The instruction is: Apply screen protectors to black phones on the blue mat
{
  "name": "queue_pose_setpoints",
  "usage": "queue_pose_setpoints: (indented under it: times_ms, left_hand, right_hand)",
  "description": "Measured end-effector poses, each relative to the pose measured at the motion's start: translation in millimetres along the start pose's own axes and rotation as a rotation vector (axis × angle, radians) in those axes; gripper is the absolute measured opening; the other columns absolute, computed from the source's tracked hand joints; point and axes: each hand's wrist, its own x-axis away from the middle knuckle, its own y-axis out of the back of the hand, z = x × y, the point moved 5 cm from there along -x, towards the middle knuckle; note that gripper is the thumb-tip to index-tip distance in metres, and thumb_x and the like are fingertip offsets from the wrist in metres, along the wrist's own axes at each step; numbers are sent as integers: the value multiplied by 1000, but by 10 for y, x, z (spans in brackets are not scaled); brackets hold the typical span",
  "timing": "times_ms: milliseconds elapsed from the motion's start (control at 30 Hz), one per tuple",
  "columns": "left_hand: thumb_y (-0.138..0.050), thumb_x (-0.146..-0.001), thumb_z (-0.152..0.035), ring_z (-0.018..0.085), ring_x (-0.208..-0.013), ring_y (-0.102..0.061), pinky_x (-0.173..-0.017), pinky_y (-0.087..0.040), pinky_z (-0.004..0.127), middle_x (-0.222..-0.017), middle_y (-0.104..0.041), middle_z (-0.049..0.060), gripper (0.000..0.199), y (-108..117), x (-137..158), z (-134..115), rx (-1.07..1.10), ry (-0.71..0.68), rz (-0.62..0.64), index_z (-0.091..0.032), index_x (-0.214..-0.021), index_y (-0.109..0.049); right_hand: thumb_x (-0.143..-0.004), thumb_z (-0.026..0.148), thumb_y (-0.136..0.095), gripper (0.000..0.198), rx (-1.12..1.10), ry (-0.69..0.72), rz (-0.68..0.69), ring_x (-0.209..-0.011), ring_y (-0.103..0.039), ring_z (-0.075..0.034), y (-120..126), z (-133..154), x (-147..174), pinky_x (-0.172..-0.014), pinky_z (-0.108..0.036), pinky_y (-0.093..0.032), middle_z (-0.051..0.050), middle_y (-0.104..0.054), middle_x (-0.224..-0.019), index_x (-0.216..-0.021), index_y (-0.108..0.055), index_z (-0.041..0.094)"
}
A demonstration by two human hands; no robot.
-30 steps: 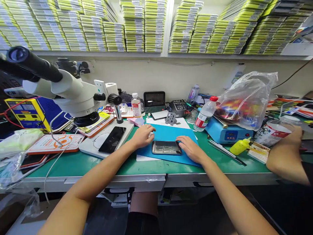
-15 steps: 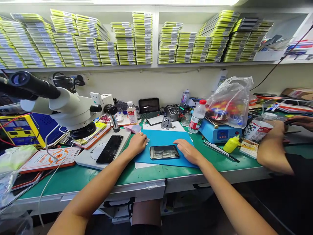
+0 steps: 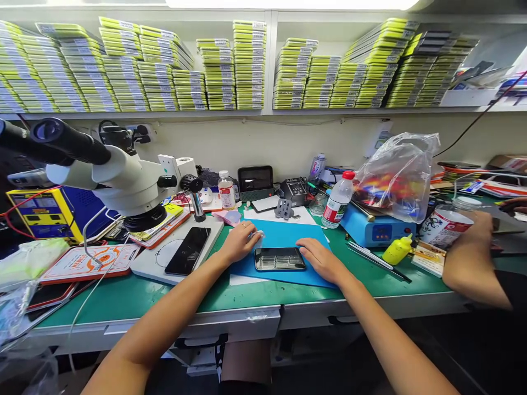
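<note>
A dark-screened phone (image 3: 280,259) lies face up on a blue mat (image 3: 284,229), reflecting light stripes. My left hand (image 3: 240,242) is at the mat's left side with curled fingers, pinching a small white piece (image 3: 258,237) that looks like thin wipe or tissue, just off the phone's upper left corner. My right hand (image 3: 323,260) rests flat on the mat with fingers stretched out, its fingertips at the phone's right end. Whether they press on it I cannot tell. Another black phone (image 3: 188,251) lies on the pale microscope base (image 3: 154,263) to the left.
A microscope (image 3: 123,181) stands at left. Behind the mat are a grey holder (image 3: 284,208) and a red-capped bottle (image 3: 338,200). Tweezers (image 3: 370,255), a yellow dropper bottle (image 3: 397,249) and a blue device (image 3: 373,227) sit at right, near another person's arm (image 3: 471,263).
The whole view has shifted slightly. My left hand has moved a little right, bringing the white piece closer to the phone's upper left corner. My right hand stays by the phone's right end.
</note>
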Motion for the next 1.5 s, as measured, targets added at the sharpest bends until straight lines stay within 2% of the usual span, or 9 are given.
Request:
queue_pose_setpoints:
  times_ms: [267,467,633,733,833,967,1067,1267,1500]
  left_hand:
    - [-35,-104,-35,19,-75,-62,-68,-46,29,-85,-67,3,25,30,12,103,32,111,-23,-21,-97,-55]
    - [-45,-101,-31,18,-85,-64,-77,-49,28,-90,-69,4,20,-19,11,-84,-6,-70,134,-21,-98,-62]
    - [-53,-91,-16,20,-91,-65,-82,-49,31,-93,-69,5,16,20,62,-223,-71,-218,289,-23,-94,-67]
    - [-50,-94,-16,21,-98,-66,-87,-51,33,-102,-71,6,21,128,226,-291,-102,-211,319,-23,-103,-68]
    - [-46,-101,-25,22,-112,-65,-99,-51,36,-121,-70,8,25,201,488,-379,-126,-177,333,-22,-117,-65]
    - [-45,-103,-39,27,-141,-46,-118,-38,45,-150,-52,10,43,143,836,-462,-162,-120,368,-21,-141,-53]
    - [-44,-103,-44,27,-149,-34,-121,-33,47,-157,-44,10,51,58,965,-480,-178,-39,359,-20,-149,-45]
    - [-41,-104,-43,28,-144,-40,-119,-37,47,-150,-49,12,41,-10,853,-573,-231,35,264,-24,-135,-60]
    - [-42,-104,-40,30,-131,-45,-112,-40,50,-135,-54,12,37,-66,574,-681,-296,19,277,-29,-130,-65]
  right_hand:
    - [-100,58,-31,52,17,11,3,-120,-59,-30,-7,-7,6,-105,-52,-47,-13,-68,-125,-118,-64,23]
    - [-100,61,-29,55,-6,15,-12,-118,-60,-30,2,-34,2,-104,-51,-48,-13,-69,-122,-117,-65,23]
    - [-99,64,-28,60,-34,10,-7,-119,-60,-30,15,-43,19,-105,-49,-48,-14,-68,-124,-118,-65,20]
    - [-98,66,-29,61,-35,15,0,-119,-60,-30,6,-59,12,-105,-50,-47,-14,-68,-124,-119,-65,20]
    - [-98,66,-30,60,-40,26,-3,-118,-61,-30,-1,-69,3,-104,-50,-48,-13,-69,-122,-117,-66,22]
    - [-98,66,-28,60,-50,46,-5,-117,-61,-30,-5,-65,7,-103,-50,-49,-14,-69,-123,-117,-66,22]
    - [-99,65,-29,59,-59,46,-9,-117,-60,-31,-4,-73,11,-103,-52,-48,-14,-69,-123,-117,-65,22]
    - [-99,63,-29,56,-64,54,-5,-117,-60,-30,-24,-95,19,-103,-51,-48,-12,-69,-123,-115,-66,24]
    - [-98,66,-27,60,-141,55,-41,-112,-63,-31,1,-131,6,-101,-52,-50,-13,-71,-117,-109,-69,23]
